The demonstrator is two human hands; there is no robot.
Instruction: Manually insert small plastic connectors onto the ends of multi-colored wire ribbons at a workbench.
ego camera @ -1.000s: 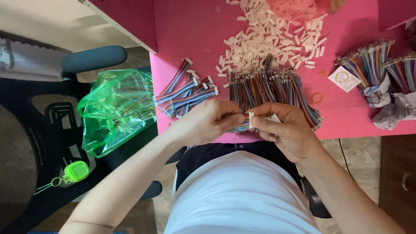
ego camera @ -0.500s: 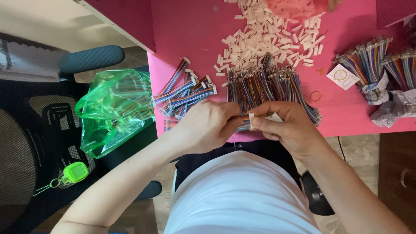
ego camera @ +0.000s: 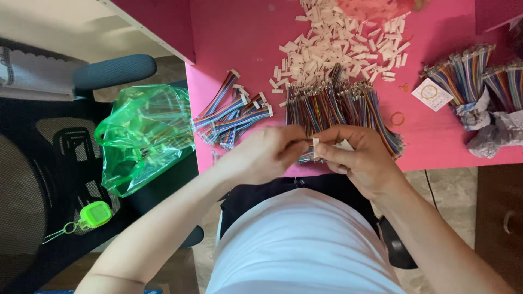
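Note:
My left hand [ego camera: 271, 152] and my right hand [ego camera: 359, 158] meet at the near edge of the pink table [ego camera: 239, 49]. Between their fingertips sits a small white plastic connector [ego camera: 315, 147]; my right hand pinches it, and my left hand pinches thin coloured wires going into it. Just beyond the hands lies a big bundle of multicoloured wires [ego camera: 338, 106]. A heap of loose white connectors [ego camera: 338, 43] lies farther back. Finished wire sets with white ends [ego camera: 231, 117] lie to the left.
A green plastic bag [ego camera: 144, 136] hangs off the table's left edge over a black chair [ego camera: 49, 163] with a green key fob [ego camera: 93, 214]. More wire bundles [ego camera: 474, 76] in wrapping sit at the right, with rubber bands [ego camera: 397, 118] and a small card [ego camera: 432, 93].
The hands have stayed together at the table edge, with only small finger movements on the connector.

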